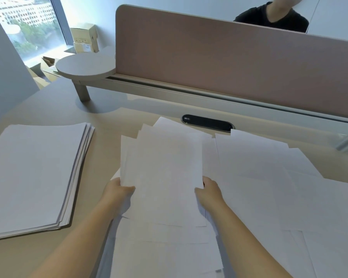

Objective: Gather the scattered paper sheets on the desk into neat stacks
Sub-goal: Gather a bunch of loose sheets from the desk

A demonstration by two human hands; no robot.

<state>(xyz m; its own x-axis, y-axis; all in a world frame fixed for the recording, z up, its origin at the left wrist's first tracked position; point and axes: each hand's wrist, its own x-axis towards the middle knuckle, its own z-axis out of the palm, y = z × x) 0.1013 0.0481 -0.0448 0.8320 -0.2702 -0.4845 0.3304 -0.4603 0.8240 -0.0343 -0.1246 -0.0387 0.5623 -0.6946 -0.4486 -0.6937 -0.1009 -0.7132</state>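
A bundle of white paper sheets (163,169) is held in the middle of the desk, its edges uneven. My left hand (117,192) grips its left edge and my right hand (209,192) grips its right edge. Loose white sheets (269,187) lie overlapping across the right half of the desk and under the bundle toward the near edge. A gathered stack of paper (34,175) rests on the left of the desk, apart from the hands, its right edge slightly fanned.
A pinkish divider panel (229,57) runs along the desk's far edge. A black oval cable port (206,122) sits just beyond the loose sheets. A round raised shelf (84,66) stands at the back left. A person in black sits behind the divider.
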